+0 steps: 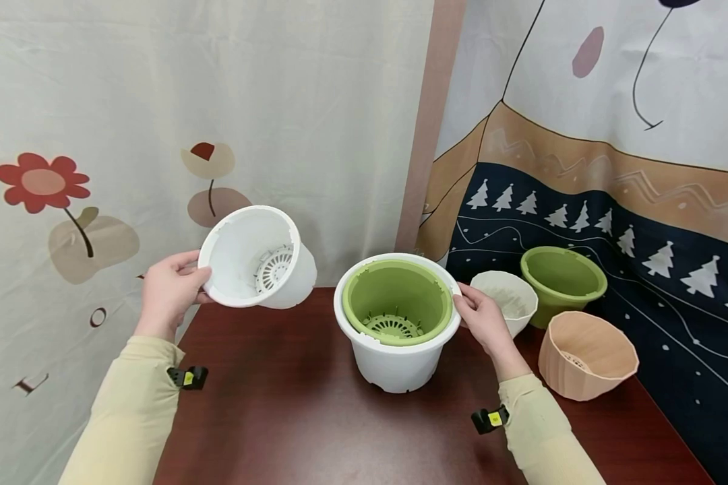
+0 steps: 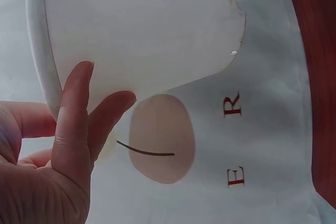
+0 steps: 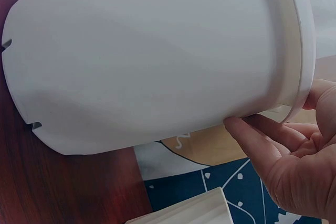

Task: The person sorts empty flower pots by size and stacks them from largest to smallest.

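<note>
In the head view, my left hand (image 1: 171, 286) pinches the rim of a white flowerpot (image 1: 306, 273), held up at a tilt at the left so that its slotted bottom shows. The left wrist view has the thumb and fingers on either side of that rim. My right hand (image 1: 484, 316) grips the right rim of a larger white flowerpot (image 1: 394, 367), which stands upright mid-table. A green flowerpot (image 1: 397, 289) with a slotted bottom sits nested inside it. From the right wrist view, fingers (image 3: 252, 142) reach under the rim against the outer wall.
Right of my right hand stand a small white fluted pot (image 1: 506, 293), another green pot (image 1: 564, 276) and a peach ribbed pot (image 1: 588, 357) lying tilted. The dark red table (image 1: 267, 417) meets patterned curtains (image 1: 315, 121) behind and at the right.
</note>
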{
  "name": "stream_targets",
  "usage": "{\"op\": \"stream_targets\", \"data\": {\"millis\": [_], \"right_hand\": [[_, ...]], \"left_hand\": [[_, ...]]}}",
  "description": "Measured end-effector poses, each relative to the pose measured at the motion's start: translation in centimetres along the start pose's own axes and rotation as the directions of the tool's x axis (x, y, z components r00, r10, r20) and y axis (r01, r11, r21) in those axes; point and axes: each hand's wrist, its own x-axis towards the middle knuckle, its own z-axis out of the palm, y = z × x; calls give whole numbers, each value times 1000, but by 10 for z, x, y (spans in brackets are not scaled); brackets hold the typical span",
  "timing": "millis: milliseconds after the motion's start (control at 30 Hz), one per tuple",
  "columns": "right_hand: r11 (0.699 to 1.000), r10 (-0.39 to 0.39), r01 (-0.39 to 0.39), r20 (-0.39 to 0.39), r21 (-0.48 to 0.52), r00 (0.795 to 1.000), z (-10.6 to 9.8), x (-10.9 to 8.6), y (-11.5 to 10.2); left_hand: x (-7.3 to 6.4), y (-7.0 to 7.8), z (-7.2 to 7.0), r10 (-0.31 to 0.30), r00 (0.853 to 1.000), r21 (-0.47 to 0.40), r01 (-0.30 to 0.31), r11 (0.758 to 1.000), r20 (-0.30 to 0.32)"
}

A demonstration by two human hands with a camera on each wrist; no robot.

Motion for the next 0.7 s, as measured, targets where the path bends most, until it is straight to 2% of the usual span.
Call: {"op": "stream_targets", "data": {"millis": [700], "right_hand": [[1000, 1, -1, 2, 0, 1000, 0, -1, -1]], "left_hand": [[-1, 36, 6, 79, 996, -56, -77, 995, 37]]}}
